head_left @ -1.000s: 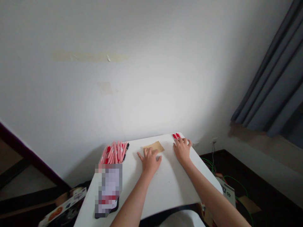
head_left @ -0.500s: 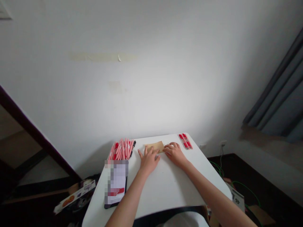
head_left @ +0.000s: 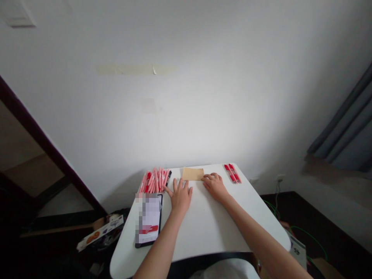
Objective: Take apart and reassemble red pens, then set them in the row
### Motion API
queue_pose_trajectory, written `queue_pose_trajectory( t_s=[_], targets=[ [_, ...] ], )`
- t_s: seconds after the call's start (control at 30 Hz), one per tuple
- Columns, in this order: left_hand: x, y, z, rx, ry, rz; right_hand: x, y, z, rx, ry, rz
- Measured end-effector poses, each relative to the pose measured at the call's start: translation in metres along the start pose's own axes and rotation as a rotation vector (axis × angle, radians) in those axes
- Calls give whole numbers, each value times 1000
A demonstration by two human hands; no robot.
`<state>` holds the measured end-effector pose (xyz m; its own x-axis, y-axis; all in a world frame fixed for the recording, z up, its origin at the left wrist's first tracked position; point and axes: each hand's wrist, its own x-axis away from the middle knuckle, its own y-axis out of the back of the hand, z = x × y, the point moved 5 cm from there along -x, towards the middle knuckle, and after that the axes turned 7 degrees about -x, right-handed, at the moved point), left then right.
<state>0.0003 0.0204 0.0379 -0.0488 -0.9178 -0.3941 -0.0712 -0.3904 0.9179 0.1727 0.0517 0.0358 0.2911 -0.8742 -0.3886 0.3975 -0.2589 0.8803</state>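
Observation:
A small rectangle of brown paper (head_left: 193,174) lies near the far edge of the white table. My left hand (head_left: 180,197) rests just in front of it, palm down and fingers spread, the fingertips close to its near edge. At the paper's right lower corner, my right hand (head_left: 216,187) has its fingers bent in and the fingertips closed on the corner. To the left is a heap of pink and red pens (head_left: 155,181), with a few dark ones at its right side. Several red and pink pens (head_left: 232,173) lie side by side at the far right.
A phone (head_left: 149,223) with a partly pixelated screen lies on the left of the white table (head_left: 203,232), beside my left forearm. The wall (head_left: 197,128) stands behind the table. Boxes and green cables (head_left: 308,232) are on the floor at right.
My left hand has drawn back off the paper, which now shows more fully and lies flatter. My right hand stays at its right corner. The whole view has shifted slightly.

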Motion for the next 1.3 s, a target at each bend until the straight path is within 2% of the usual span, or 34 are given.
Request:
queue_pose_trajectory(
  t_s=[0.13,0.43,0.67,0.8,1.0,1.3],
  targets=[
    [2,1,6,-13,46,-1,-6,-3,0,-1,-37,1],
    [3,-1,6,-37,50,-35,-6,-6,-6,-24,-60,-9],
    [1,0,6,-73,54,-45,5,2,-4,-58,-79,-33],
    [0,9,10,-115,124,-86,16,8,-4,-119,-80,-67],
    [1,16,17,-138,252,-103,24,6,-14,-180,-85,-123],
    [0,12,17,-160,264,-84,24,1,-20,-220,-67,-173]
  ],
)
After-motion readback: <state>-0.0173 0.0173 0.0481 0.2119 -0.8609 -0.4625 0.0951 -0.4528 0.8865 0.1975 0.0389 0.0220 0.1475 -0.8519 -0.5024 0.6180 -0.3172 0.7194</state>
